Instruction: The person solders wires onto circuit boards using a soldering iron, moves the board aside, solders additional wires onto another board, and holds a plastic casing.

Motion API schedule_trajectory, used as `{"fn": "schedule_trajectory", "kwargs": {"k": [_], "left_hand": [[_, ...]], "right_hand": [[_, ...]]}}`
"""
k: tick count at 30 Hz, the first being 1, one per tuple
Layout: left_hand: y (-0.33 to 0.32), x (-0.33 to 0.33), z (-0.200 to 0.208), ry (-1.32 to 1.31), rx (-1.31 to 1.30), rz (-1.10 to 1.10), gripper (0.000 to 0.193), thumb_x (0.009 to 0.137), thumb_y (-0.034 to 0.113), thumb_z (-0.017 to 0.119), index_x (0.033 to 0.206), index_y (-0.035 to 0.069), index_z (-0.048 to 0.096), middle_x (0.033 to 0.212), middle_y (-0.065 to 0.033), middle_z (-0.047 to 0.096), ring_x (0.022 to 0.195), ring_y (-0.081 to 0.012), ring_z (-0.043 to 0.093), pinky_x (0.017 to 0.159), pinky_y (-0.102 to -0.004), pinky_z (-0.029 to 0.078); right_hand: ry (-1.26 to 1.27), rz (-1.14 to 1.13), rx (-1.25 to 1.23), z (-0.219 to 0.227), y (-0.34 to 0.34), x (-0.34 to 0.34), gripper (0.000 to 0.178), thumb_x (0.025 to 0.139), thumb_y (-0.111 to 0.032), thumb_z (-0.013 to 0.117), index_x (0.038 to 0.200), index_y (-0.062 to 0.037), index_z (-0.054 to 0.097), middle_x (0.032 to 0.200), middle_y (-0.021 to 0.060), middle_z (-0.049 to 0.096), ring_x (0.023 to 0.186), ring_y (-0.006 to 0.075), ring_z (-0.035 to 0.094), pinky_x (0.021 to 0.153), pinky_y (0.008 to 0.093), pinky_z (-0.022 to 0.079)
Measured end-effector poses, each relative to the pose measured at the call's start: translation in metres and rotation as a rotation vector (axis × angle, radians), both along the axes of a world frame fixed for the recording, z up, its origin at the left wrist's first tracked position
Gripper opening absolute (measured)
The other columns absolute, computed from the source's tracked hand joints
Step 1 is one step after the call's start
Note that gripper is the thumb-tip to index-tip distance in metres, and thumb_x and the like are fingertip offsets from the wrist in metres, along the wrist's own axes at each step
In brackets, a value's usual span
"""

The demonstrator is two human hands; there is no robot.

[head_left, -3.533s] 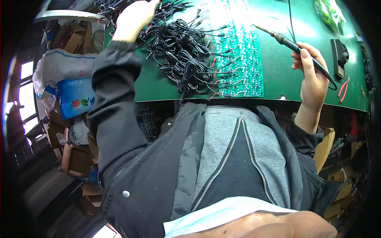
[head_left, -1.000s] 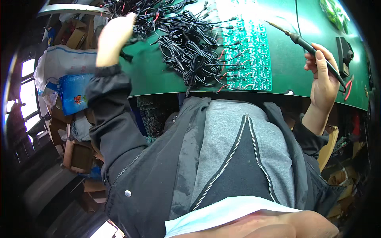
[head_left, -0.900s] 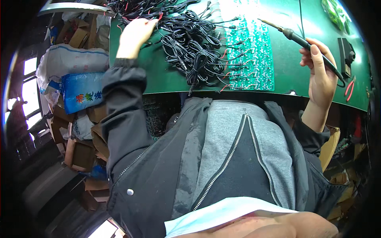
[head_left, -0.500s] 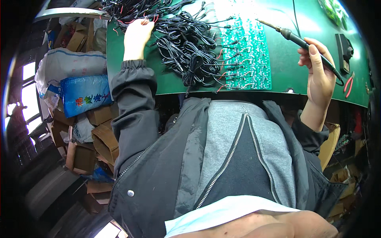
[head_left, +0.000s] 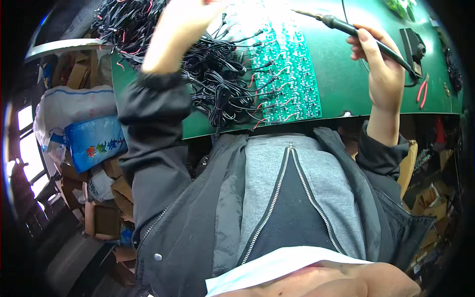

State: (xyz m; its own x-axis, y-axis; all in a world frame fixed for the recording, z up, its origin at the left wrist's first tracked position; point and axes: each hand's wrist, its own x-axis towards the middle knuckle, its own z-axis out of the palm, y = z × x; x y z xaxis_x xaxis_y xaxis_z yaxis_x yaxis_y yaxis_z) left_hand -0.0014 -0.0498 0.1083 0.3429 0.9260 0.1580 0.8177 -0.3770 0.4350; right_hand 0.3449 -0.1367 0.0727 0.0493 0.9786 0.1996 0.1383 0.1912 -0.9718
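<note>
My right hand (head_left: pixel 383 64) is closed round the black handle of a soldering iron (head_left: pixel 341 24), whose metal tip points left over the panel of green circuit boards (head_left: pixel 302 94). My left hand (head_left: pixel 183 27) reaches over the black cables (head_left: pixel 217 94) to the top edge of the view. Its fingers are bent and partly lost in glare, with a bit of red wire at the fingertips; the cable it belongs to does not show clearly. Several cables run to the boards, their red wire ends lying along the left side.
A black stand (head_left: pixel 411 49) and red-handled pliers (head_left: pixel 422 91) lie on the green table (head_left: pixel 346 94) at the right. A green bag (head_left: pixel 400 7) sits at the far right. Cardboard boxes (head_left: pixel 101 218) and a blue packet (head_left: pixel 94 141) stand left, below the table.
My left hand has moved up and to the right, from the cable pile toward the top of the boards. The soldering iron stays in my right hand; the whole view has shifted slightly.
</note>
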Motion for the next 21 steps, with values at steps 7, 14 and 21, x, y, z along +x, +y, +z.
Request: {"fn": "schedule_trajectory", "kwargs": {"k": [7,14,21], "left_hand": [[0.036,0.053,-0.107,-0.359,0.185,-0.225,0.020,0.089,0.010,0.068,0.107,0.002,0.068,0.099,-0.0162,0.066,0.084,-0.0273,0.062,0.079,-0.0392,0.052],[0.021,0.057,-0.106,-0.301,-0.021,0.015,0.028,0.091,0.018,0.068,0.116,0.004,0.066,0.099,-0.0185,0.068,0.084,-0.0311,0.067,0.077,-0.0402,0.054],[0.015,0.056,-0.099,-0.249,0.018,0.069,0.026,0.091,0.021,0.069,0.112,0.005,0.067,0.089,-0.0173,0.069,0.080,-0.0327,0.069,0.073,-0.0412,0.055]], "right_hand": [[-0.123,0.038,-0.008,-0.007,0.015,-0.016,0.025,0.102,-0.013,0.066,0.121,0.0038,0.070,0.098,0.0093,0.073,0.085,0.0103,0.065,0.075,0.0232,0.052],[-0.105,0.084,0.022,-0.019,0.024,-0.038,0.020,0.099,-0.010,0.069,0.115,0.0016,0.071,0.094,0.0051,0.072,0.086,0.0108,0.065,0.078,0.0248,0.052],[-0.131,0.158,-0.062,-0.020,0.032,-0.040,0.026,0.102,-0.011,0.066,0.123,0.0024,0.069,0.101,0.0073,0.072,0.092,0.0100,0.066,0.078,0.0226,0.052]]}}
